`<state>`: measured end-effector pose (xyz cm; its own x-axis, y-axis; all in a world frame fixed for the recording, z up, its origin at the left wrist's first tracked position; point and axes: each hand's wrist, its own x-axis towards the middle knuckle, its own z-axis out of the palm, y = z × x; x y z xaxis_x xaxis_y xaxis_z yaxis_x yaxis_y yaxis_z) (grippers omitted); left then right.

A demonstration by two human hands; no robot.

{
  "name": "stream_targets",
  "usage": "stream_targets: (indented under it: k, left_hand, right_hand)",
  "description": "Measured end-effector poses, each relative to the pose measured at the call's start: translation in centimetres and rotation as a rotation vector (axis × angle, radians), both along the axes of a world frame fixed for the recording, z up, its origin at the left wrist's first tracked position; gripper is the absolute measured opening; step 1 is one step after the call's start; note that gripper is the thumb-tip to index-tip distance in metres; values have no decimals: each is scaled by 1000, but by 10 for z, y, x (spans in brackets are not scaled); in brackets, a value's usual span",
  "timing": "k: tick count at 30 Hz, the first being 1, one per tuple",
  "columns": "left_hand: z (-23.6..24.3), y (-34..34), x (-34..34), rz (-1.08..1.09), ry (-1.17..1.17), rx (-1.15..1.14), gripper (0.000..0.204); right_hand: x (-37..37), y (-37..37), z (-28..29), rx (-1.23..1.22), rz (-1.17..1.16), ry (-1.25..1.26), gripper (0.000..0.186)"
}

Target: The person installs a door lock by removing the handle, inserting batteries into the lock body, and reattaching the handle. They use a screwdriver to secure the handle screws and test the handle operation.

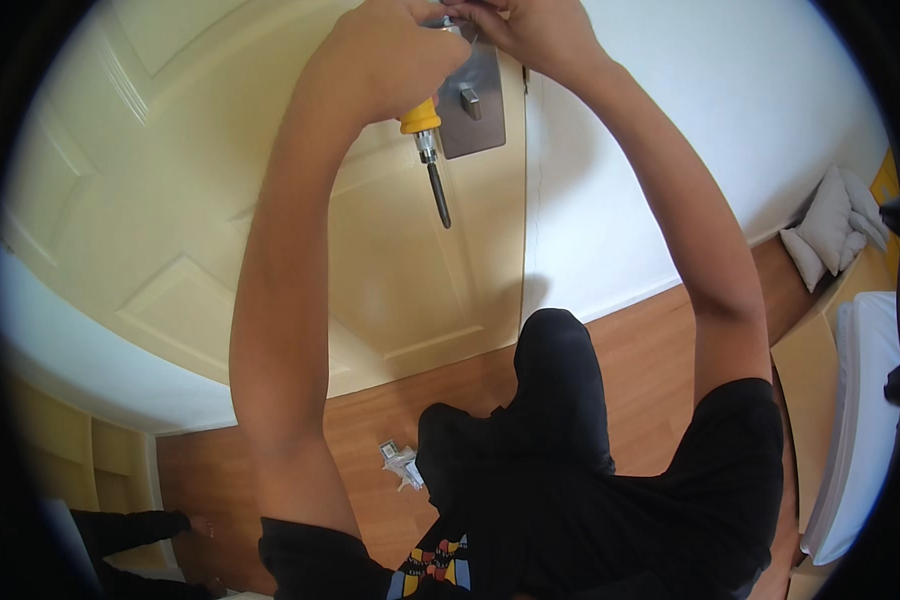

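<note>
My left hand (390, 62) is closed round a screwdriver (422, 118) with a yellow handle. Its dark shaft points down in front of the door (410, 300). The fingertips of my left hand reach to the top edge of the view, close to those of my right hand (548, 38). My right fingers are pinched together at the upper part of a grey metal lock plate (458, 135); whatever they hold is too small or hidden. Below both hands a small thumb-turn knob (471, 101) sticks out of the plate.
A white wall (620, 220) stands right of the door edge. Small packets and parts (402, 466) lie on the wooden floor (370, 510) by my knee. Cushions (825, 225) and a mattress (855, 400) are at the right. Another person's dark-clothed limbs (130, 528) show lower left, near shelves (110, 450).
</note>
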<state>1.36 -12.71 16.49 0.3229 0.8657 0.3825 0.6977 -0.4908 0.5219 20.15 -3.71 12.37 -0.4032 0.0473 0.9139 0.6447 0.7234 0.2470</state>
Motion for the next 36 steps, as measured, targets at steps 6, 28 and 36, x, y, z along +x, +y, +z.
stream_targets:
  k: [6, 28, 36]
  left_hand:
    - [-3, 27, -4, -60, -138, -66, 48]
    - [6, 14, 16, 161, 410, 299, 39]
    - [5, 6, 19, 269, 516, 290, 40]
  right_hand:
    - [10, 7, 8, -23, 114, -45, 4]
    - [7, -56, -15, -666, 172, 490, 15]
    - [-55, -83, -77, -1146, 901, 700, 50]
